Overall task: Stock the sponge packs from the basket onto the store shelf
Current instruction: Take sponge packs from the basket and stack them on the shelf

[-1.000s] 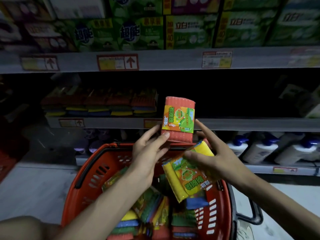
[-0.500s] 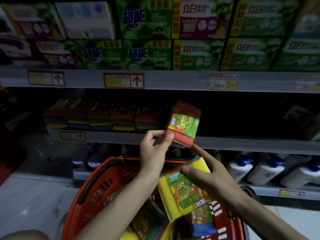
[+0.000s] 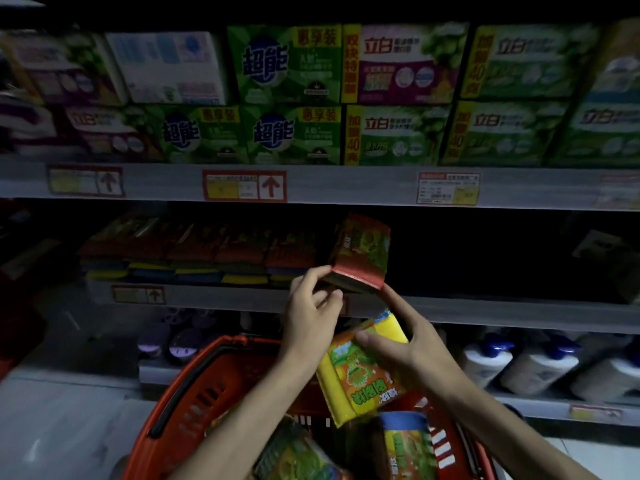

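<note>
My left hand pinches the near end of a red-topped sponge pack that tilts into the dark middle shelf, right of a row of stocked sponge packs. My right hand grips a yellow sponge pack over the red basket, and its index finger reaches up to the red pack's lower right corner. More sponge packs lie in the basket.
Green and purple detergent boxes fill the upper shelf. White bottles with blue caps stand on the lower shelf at right, purple items at left. The middle shelf right of the red pack is dark. Pale floor lies bottom left.
My left hand has carried the red pack up and forward into the middle shelf opening. My right hand has followed upward with the yellow pack, and the view has tilted up.
</note>
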### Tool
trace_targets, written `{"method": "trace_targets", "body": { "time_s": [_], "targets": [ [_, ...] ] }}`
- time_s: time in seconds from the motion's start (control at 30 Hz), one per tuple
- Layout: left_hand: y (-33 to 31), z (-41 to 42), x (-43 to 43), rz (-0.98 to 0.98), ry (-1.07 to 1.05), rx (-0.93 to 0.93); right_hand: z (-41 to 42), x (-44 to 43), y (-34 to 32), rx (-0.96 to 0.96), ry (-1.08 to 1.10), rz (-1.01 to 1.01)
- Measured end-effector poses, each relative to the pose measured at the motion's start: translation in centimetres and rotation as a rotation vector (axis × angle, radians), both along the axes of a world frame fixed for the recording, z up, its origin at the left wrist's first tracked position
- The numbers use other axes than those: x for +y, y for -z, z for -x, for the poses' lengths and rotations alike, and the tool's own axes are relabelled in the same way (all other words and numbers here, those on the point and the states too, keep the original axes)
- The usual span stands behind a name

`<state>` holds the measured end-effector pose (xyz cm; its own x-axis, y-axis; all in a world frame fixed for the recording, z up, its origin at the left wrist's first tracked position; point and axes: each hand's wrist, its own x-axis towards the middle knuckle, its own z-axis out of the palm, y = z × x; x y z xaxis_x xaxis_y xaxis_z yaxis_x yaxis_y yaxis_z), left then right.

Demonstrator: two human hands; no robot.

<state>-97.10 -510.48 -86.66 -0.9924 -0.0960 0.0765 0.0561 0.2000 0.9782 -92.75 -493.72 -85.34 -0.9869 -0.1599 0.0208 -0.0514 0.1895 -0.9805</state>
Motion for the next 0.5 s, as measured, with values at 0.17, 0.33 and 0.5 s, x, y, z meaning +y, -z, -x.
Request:
{"method": "trace_targets", "body": {
  "time_s": [0.17,0.33,0.5],
  "targets": [
    [0.6,0.6,-0.1,-0.007,-0.037,-0.132,0.9,0.0,-0.6,-0.011,0.008,0.000],
    [0.9,0.9,0.5,-0.058,-0.085,-0.243,1.3,-0.6,-0.5,0.004,0.021,-0.007],
    [0.3,0.5,0.8,-0.094,-0.076,-0.279,1.6,-0.9,-0.6,-0.001,0.032,-0.045]
  ]
}}
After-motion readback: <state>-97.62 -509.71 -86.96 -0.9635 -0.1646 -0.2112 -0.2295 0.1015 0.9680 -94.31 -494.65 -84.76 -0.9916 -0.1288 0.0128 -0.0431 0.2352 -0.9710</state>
